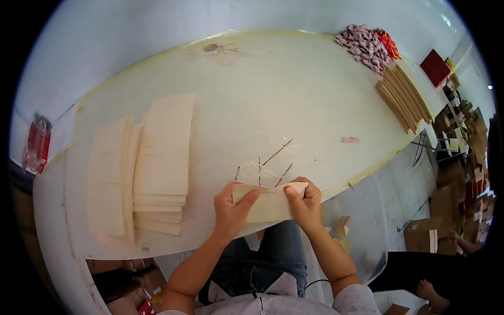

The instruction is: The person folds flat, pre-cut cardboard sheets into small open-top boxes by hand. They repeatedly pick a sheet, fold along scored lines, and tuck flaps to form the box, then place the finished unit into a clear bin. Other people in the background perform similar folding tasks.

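both hands, left hand [229, 209] and right hand [303, 202], clamp a pale sheet [266, 203] at its ends, bowing it over the bench [294, 94] edge; stacked sheets [157, 163] lie just left, within reach.

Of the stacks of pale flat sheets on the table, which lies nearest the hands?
The taller stack, right one of the two on the table's left, is nearest the left hand; the flatter pile lies beyond, and the brown stack is far right.

1. My left hand [231, 210] and right hand [304, 203] cover both ends of the thin pale wooden sheet [269, 202]; I can't see its lower edge.
2. The pile of small pink and purple wrapped packets [365, 46] is too small to identify.
3. The red flat packets [35, 147] at the left are cut off by the rim.
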The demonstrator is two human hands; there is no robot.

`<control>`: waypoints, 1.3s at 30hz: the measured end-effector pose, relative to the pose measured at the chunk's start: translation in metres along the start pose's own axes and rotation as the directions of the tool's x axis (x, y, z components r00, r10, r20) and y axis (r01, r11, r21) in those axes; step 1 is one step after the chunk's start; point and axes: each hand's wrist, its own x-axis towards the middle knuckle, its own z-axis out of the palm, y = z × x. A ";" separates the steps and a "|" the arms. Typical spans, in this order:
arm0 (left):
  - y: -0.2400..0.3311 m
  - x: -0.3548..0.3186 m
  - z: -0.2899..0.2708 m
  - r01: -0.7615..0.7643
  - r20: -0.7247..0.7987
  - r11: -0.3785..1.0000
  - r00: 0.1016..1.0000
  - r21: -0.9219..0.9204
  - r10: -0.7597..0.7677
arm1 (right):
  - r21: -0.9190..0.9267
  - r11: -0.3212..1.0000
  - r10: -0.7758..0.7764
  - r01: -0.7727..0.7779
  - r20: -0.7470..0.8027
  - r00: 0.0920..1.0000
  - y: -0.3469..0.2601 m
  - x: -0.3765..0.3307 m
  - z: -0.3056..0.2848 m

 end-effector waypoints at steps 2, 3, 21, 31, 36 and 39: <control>0.000 0.000 0.001 0.022 -0.013 1.000 1.000 -0.007 -0.023 | 0.021 1.000 0.012 -0.012 0.005 1.000 0.001 0.000 0.000; 0.000 0.000 0.002 0.068 -0.025 0.998 0.997 -0.008 -0.068 | 0.036 0.999 0.002 -0.003 0.005 1.000 0.001 -0.001 0.000; -0.008 -0.004 -0.004 -0.092 0.106 0.996 0.990 -0.020 0.093 | -0.439 0.766 -0.259 0.469 0.458 0.851 -0.044 0.018 -0.017; -0.015 0.000 -0.005 -0.325 0.140 0.939 0.941 0.110 0.309 | -0.427 0.723 -0.329 0.543 0.478 0.815 -0.042 0.031 -0.023; -0.016 0.001 -0.002 -0.242 0.241 0.954 0.951 0.179 0.196 | -0.602 0.610 -0.218 0.515 0.497 0.840 -0.059 0.035 -0.056; -0.011 -0.002 0.002 -0.253 0.249 0.923 0.951 0.292 0.182 | -0.635 0.606 -0.187 0.479 0.472 0.862 -0.064 0.027 -0.064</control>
